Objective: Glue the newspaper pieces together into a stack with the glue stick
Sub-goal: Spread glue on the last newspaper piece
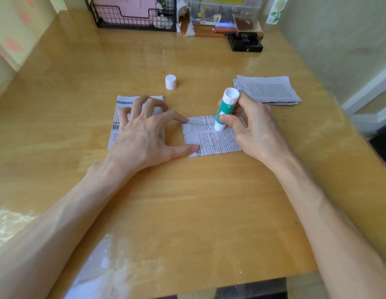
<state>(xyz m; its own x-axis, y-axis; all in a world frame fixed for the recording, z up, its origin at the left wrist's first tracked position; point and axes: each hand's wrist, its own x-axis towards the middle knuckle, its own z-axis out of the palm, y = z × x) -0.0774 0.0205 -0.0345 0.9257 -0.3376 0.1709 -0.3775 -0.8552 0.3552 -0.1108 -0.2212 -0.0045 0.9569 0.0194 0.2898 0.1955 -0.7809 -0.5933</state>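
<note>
While the right hand (255, 129) grips the glue stick (226, 107) tip-down on the middle newspaper piece (218, 142), the left hand (144, 134), fingers spread, pins its left edge with thumb and index. Second piece (120, 104) under left fingers; loose pile (269, 89) at right; white cap (170, 82) upright behind.
</note>
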